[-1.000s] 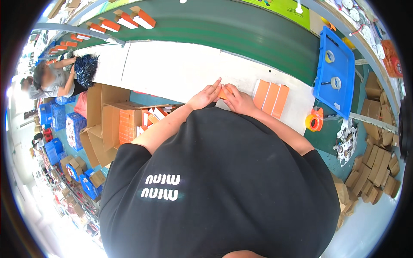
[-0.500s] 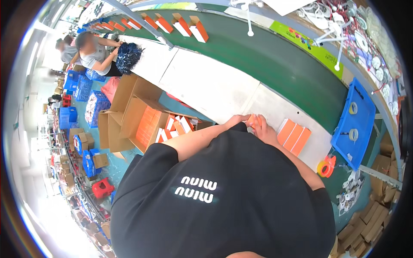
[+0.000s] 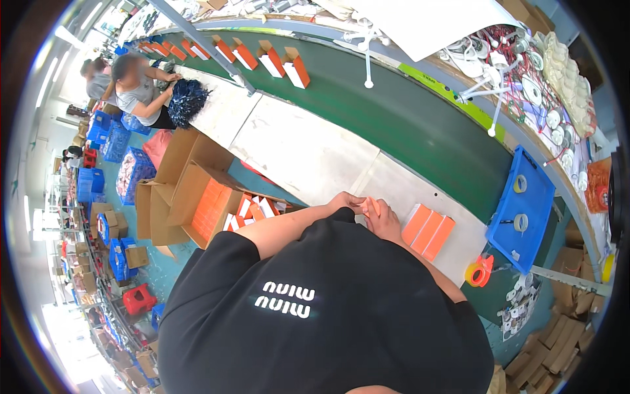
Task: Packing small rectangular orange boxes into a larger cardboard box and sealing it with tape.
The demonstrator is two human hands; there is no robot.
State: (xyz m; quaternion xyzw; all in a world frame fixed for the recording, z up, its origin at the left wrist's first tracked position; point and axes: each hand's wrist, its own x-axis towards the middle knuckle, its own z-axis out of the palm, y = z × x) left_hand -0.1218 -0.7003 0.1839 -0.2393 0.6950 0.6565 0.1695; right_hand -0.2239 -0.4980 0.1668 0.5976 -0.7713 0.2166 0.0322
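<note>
My left hand (image 3: 346, 202) and my right hand (image 3: 386, 224) meet over the near edge of the white bench, their fingers closed around an orange box (image 3: 373, 204). Only a small orange patch of it shows between the fingers; the rest is hidden by my hands and black shirt. Just right of my right hand, a few orange-and-white boxes (image 3: 428, 231) lie side by side on the bench. To the left of my left arm, a large open carton (image 3: 186, 220) holds many such boxes, neatly packed in one part and loosely heaped in another.
Beyond the white bench (image 3: 308, 161) runs a green conveyor belt (image 3: 374, 118), with open orange boxes (image 3: 296, 71) standing along it. A blue tray (image 3: 522, 209) and an orange tape dispenser (image 3: 479, 271) are at the right. Far left, a person (image 3: 141, 92) handles a dark tinsel pom-pom (image 3: 188, 103).
The whole view has shifted, so the bench and carton appear lower and further left. My hands stay together around the orange box, with the fingers slightly rearranged.
</note>
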